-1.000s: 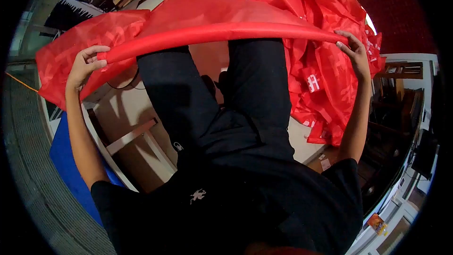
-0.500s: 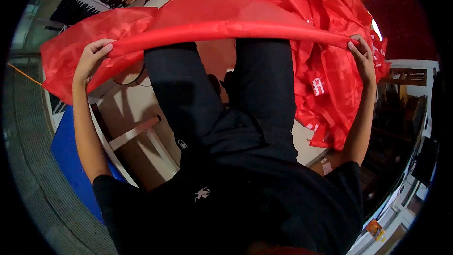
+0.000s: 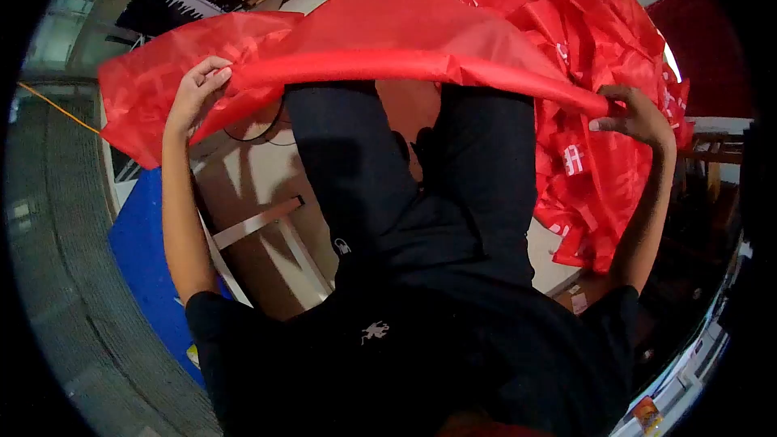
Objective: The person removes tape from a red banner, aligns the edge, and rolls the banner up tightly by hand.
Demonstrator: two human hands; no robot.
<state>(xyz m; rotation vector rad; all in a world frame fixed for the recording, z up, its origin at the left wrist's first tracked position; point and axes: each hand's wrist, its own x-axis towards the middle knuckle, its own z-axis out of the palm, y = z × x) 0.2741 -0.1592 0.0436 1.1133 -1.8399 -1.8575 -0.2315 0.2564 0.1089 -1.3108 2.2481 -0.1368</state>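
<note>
Where the far side of the thin red fabric sheet with white print meets the top of the view, it is cut off, and creases break up its lettering beyond reading. Its near edge, a smooth red folded band, spans the legs in black trousers and hides what lies just past them. At the band's left end, the left hand pinches it between thumb and fingers; at the right end, the thumb and fingers of the right hand stand apart around it, and whether they press on it cannot be told. On the right the sheet bunches into a crumpled heap, covering part of a pale flat surface. On the left, near a pale straight-barred frame, the left forearm partly covers a flat blue panel; a thin orange cord reaches the sheet's left edge. A dark red surface stands far right; the near right is too dark and blurred to make out.
</note>
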